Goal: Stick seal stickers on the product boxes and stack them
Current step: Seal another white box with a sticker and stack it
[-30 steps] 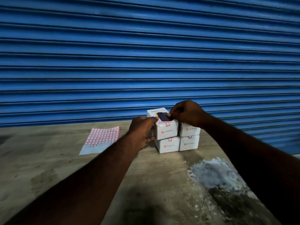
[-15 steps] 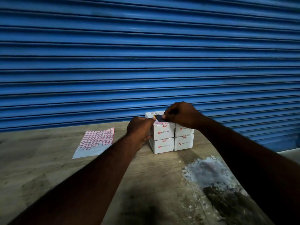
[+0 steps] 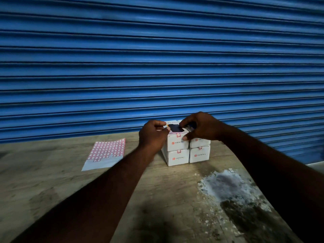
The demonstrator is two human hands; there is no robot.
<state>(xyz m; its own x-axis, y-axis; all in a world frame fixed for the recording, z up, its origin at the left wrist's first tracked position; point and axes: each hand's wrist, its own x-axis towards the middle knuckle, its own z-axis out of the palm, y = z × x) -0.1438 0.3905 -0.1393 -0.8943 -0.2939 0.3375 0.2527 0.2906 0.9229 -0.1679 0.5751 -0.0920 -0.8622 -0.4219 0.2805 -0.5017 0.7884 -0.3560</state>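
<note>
So the boxes are sitting two-by-two in a stack just right of the middle of the frame, and both hands are on the upper left box. Compared to a second ago, the left hand has slid up from the box's side to its top left edge, fingers curled and gripping there. The right hand arches over the lid, and its thumb has come down onto the front face, so it's pinching that corner. There's a red seal sticker folded over the front edge, so I'd guess this one's sealed and just getting squared up. The sticker sheet lies on the table, left of centre, with plenty left.
</note>
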